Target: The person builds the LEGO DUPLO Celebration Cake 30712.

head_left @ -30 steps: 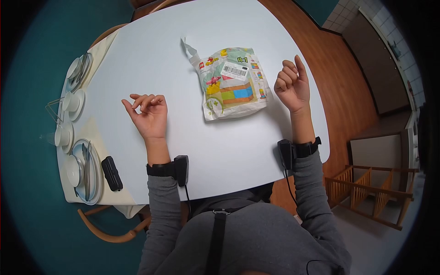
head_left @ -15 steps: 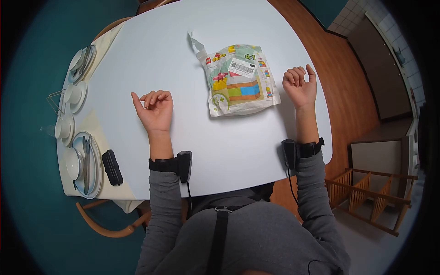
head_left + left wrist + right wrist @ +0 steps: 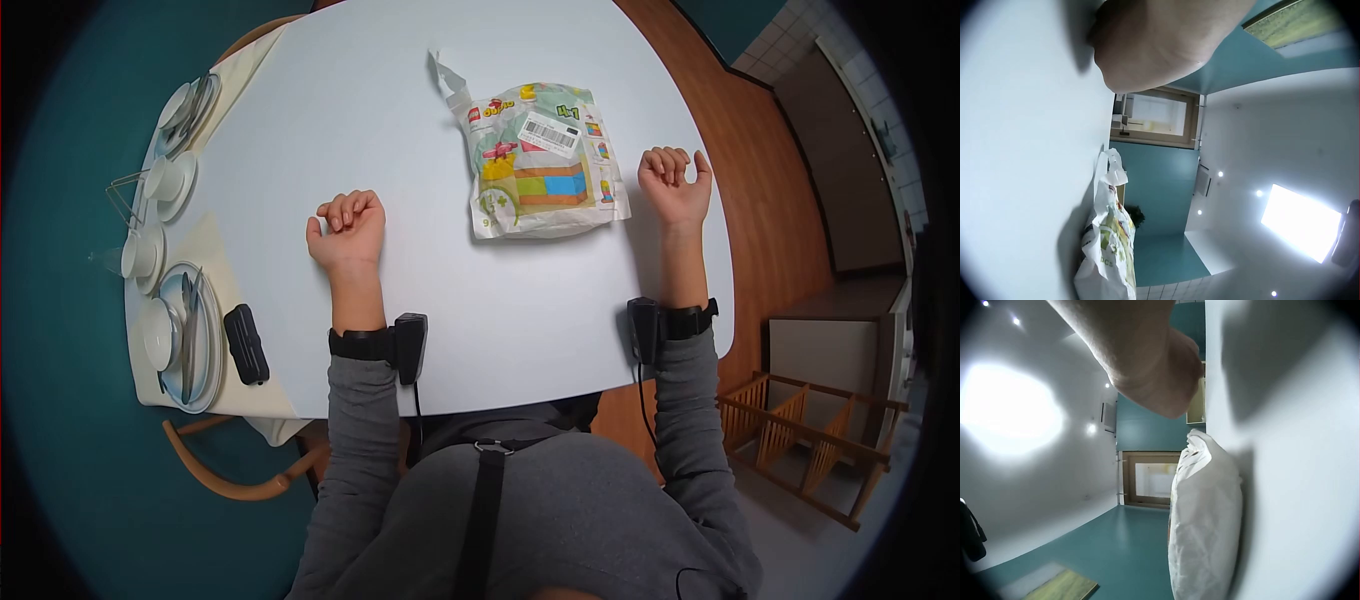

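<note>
A toy-brick bag (image 3: 545, 165) lies on the white table between the two hands, its printed front with a barcode label facing up and a torn strip sticking out at its upper left corner. Well to the left of the bag, my left hand (image 3: 350, 232) is palm up, fingers loosely bent, holding nothing. My right hand (image 3: 677, 187) is also palm up beside the bag's right edge, a small gap between them, its fingers bent and holding nothing. Each wrist view shows the bag from the side, bulging up from the tabletop (image 3: 1016, 150), with part of the hand above it.
Along the left edge, a cream cloth bears plates with cutlery (image 3: 205, 350), a white bowl (image 3: 160, 335), cups on saucers (image 3: 168, 180) and a black case (image 3: 246, 344). A wooden chair (image 3: 240, 488) stands at the lower left, a wooden rack (image 3: 800, 440) at the lower right.
The left hand's thumb and fingers have drawn inward from a more spread pose. The right hand has tipped back slightly, fingers still bent. The head view has shifted; the bag still lies in place.
</note>
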Motion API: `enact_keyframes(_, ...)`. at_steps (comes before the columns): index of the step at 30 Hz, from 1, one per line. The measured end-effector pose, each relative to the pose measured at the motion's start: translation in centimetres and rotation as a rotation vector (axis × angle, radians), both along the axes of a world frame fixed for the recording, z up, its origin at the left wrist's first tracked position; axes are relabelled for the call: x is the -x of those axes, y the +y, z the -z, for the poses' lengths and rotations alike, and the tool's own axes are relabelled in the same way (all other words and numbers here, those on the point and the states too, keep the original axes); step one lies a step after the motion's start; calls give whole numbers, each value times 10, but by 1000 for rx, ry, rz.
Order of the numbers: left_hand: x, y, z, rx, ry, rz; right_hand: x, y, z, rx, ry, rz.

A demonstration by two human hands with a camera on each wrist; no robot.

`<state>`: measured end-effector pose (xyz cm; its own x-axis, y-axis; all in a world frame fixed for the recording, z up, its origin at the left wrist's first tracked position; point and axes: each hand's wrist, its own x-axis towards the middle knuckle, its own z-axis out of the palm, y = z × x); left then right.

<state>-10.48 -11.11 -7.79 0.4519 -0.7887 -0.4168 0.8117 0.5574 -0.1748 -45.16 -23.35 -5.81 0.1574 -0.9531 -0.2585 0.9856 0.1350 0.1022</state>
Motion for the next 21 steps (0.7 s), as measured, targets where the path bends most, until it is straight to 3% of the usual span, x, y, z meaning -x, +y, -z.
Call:
enact_keyframes(10,9,0,-8,-59,-71,-43,0,-2,2,-9,22,6)
enact_keyframes(13,10,-2,-16,-174,-283,10,-1,-2,1,-28,37,8)
enact_keyframes(15,13,-3,-23,-240,-594,69,0,-2,2,-19,42,6)
enact_keyframes(16,22,4,-22,-240,-595,69,6,5,10,-19,42,6)
enact_keyframes(18,29,4,-33,-309,-972,70,5,4,12,-15,39,7)
enact_keyframes(19,32,5,-34,-311,-971,67,5,4,13,-15,39,3)
enact_keyframes(21,36,5,-36,-349,-1397,60,5,4,13,-4,44,-4)
